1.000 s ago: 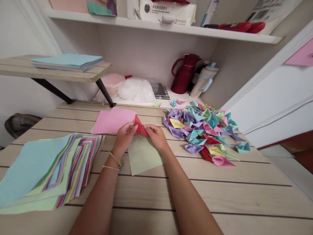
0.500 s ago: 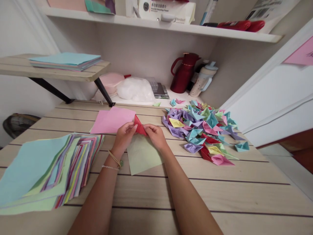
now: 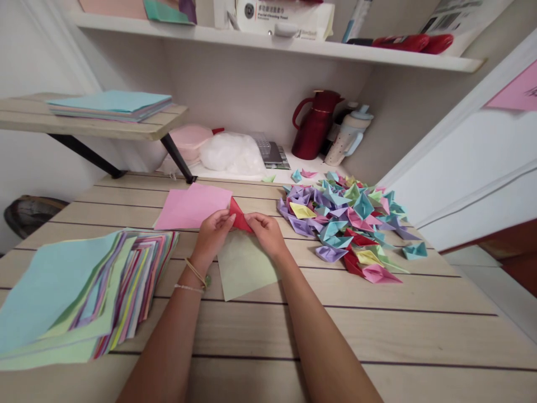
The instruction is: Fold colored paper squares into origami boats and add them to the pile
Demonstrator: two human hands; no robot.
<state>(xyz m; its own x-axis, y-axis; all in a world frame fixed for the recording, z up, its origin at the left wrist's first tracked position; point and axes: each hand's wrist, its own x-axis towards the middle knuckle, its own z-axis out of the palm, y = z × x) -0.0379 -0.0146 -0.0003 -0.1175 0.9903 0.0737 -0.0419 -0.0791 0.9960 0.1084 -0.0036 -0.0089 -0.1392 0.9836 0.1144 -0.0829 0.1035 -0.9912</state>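
Observation:
Between my two hands is a small folded piece of red paper [image 3: 239, 215], with a pointed tip showing at its upper left. My left hand [image 3: 215, 228] pinches its left side between thumb and fingers. The right side is pinched by my right hand [image 3: 265, 232]. Below the hands a pale green paper sheet [image 3: 247, 268] lies flat on the table, partly covered by them. Pink paper sheets [image 3: 191, 206] lie just beyond my left hand. To the right of my right hand spreads a heap of folded paper boats [image 3: 335, 210] in several colours.
A fanned stack of coloured paper [image 3: 62, 280] covers the table's left side. Behind it stands a small raised wooden shelf [image 3: 159, 130] bearing more paper [image 3: 111, 102]. At the back are a plastic bag [image 3: 232, 154], a red jug [image 3: 314, 126] and a pale tumbler [image 3: 348, 137].
Very little differs. Both hands keep their pinch on the red paper in the same spot, and the view has shifted only slightly.

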